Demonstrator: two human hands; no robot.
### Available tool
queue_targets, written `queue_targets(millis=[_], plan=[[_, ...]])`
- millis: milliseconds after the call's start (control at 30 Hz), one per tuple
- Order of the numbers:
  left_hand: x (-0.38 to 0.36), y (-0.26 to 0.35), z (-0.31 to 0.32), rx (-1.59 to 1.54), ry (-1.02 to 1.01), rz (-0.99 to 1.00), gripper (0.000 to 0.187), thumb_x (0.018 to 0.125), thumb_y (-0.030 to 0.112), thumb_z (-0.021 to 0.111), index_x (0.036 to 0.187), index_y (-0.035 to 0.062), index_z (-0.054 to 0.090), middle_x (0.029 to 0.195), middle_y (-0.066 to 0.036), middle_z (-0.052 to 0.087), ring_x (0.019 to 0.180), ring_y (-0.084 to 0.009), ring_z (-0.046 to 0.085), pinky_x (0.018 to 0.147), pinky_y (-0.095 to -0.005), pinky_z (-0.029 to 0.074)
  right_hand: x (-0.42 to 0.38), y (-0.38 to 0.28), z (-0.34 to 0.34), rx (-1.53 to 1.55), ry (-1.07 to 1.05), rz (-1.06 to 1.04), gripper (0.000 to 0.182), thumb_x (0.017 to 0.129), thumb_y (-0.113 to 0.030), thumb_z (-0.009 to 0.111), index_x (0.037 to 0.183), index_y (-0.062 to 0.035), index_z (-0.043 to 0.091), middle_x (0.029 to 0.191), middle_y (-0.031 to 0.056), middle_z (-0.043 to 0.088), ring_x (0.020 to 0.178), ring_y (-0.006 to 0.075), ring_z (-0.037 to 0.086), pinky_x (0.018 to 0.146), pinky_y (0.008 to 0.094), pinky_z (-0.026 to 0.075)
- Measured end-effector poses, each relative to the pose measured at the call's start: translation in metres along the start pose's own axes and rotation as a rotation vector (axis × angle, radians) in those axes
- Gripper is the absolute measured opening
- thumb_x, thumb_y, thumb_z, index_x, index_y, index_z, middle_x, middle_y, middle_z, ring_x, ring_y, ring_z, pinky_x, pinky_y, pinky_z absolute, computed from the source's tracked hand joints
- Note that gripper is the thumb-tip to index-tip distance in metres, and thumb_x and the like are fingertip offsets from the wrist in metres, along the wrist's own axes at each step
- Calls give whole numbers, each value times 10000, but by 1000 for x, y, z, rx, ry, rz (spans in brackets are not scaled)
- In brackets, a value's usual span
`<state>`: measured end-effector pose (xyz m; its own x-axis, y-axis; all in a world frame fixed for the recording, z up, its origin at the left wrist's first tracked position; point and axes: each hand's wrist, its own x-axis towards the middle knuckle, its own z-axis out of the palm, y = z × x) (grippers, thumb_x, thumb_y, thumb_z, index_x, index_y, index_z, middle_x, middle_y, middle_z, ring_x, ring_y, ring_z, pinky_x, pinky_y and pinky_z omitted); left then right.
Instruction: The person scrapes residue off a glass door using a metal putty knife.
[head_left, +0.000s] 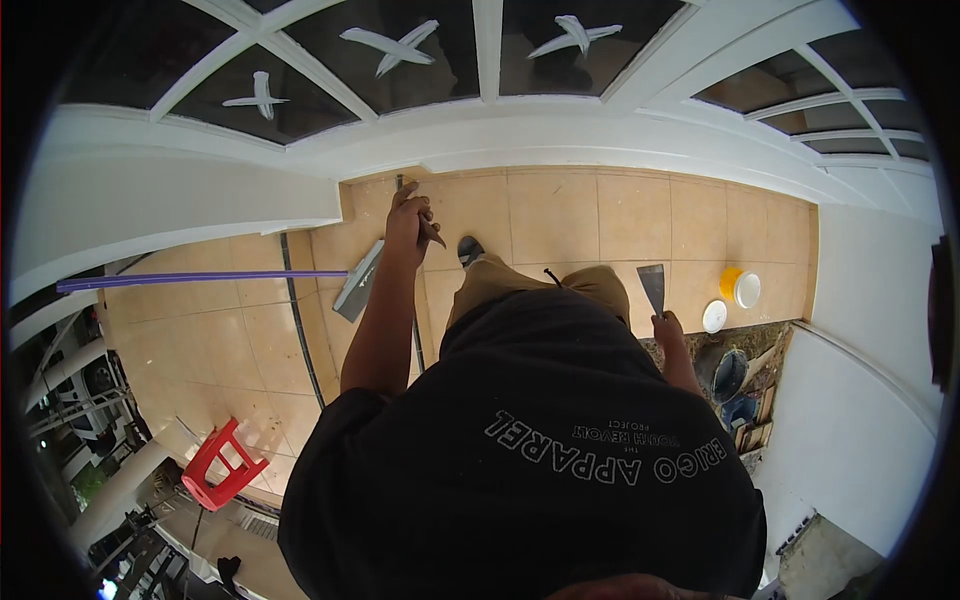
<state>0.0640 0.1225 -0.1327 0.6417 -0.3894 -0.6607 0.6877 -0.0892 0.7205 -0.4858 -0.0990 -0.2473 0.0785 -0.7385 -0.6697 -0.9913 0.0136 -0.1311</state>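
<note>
My right hand (667,325) is closed around the handle of a putty knife (652,286), whose wide flat blade points toward the wall ahead. My left hand (411,218) reaches forward, low near the base of the white window wall. Its fingers are apart and partly bent, and I see nothing held in it. Beside my left forearm lies a grey flat head (358,284) on a long purple pole (210,279). Ahead, the window panes (400,80) carry white X-shaped smears (390,46).
To the right stand a yellow and white tub (740,287), a white lid (714,317) and a dark bucket (729,374). A red plastic stool (222,466) is at the lower left. Dark strips (299,325) cross the tiled floor (550,215) at a step.
</note>
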Motion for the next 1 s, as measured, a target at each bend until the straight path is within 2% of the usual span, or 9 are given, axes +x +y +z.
queue_targets(millis=[100, 300, 367, 433, 533, 767, 833, 900, 1000], plan=[[11, 15, 27, -11, -225, -146, 471, 908, 111, 553, 1376, 108, 502, 844, -27, 534, 708, -153, 537, 632, -356, 503, -48, -149, -48, 129, 192, -399, 304, 968, -261, 648, 1114, -1, 585, 980, 265, 703, 992, 501, 645, 819, 565, 515], [3, 10, 90, 549, -528, 87, 427, 929, 92, 589, 1354, 88, 550, 892, -23, 560, 827, -131, 592, 756, -313, 534, -121, -255, -109, 358, 62, -573, 279, 910, -198, 779, 1125, -51, 680, 737, 133, 637, 617, 178, 596, 608, 363, 510], [-12, 17, 102, 470, -539, 145, 419, 944, 84, 623, 1356, 90, 553, 921, -32, 593, 884, -137, 620, 795, -314, 541, -130, -264, -114, 820, -215, -667, 259, 943, -129, 728, 1182, -39, 682, 658, 34, 568, 613, 67, 562, 575, 301, 497], [-34, 33, 111, 259, -535, 97, 418, 953, 86, 727, 1346, 92, 584, 999, -56, 665, 998, -151, 661, 880, -321, 554, -129, -268, -124, 824, -347, -646, 306, 937, -194, 727, 1203, -44, 709, 698, 101, 637, 650, 147, 638, 633, 337, 533], [-26, 32, 103, 277, -568, 276, 397, 946, 64, 732, 1324, 77, 610, 1043, -68, 695, 1004, -164, 685, 874, -328, 578, -117, -279, -146, -16, 132, -533, 450, 926, -431, 685, 1235, -108, 736, 963, 177, 762, 914, 363, 735, 812, 422, 566], [-39, 39, 120, 160, -389, 290, 300, 938, 67, 754, 1229, 33, 690, 1073, -80, 726, 978, -174, 708, 869, -327, 598, -112, -279, -185, 407, -274, -641, 362, 968, -374, 650, 1207, -122, 751, 958, 173, 755, 893, 361, 734, 789, 444, 561], [-45, 38, 132, 140, -418, 247, 283, 953, 73, 741, 1229, 41, 692, 1077, -81, 726, 987, -192, 718, 882, -355, 607, -112, -291, -181, -154, 208, -752, 364, 974, -390, 640, 1207, -131, 746, 988, 162, 758, 909, 378, 724, 797, 462, 561], [-48, 45, 141, 147, -394, 308, 269, 954, 70, 738, 1218, 37, 700, 1063, -77, 727, 985, -192, 718, 882, -364, 608, -97, -289, -193, 70, 229, -561, 366, 971, -358, 642, 1252, -135, 716, 985, 175, 755, 926, 363, 724, 813, 456, 563], [-44, 46, 152, 146, -357, 267, 264, 961, 96, 735, 1210, 37, 673, 1090, -89, 719, 979, -209, 718, 880, -372, 611, -100, -270, -202, 250, 262, -685, 324, 948, -214, 673, 1260, -141, 715, 989, 160, 740, 910, 309, 731, 793, 419, 571]])
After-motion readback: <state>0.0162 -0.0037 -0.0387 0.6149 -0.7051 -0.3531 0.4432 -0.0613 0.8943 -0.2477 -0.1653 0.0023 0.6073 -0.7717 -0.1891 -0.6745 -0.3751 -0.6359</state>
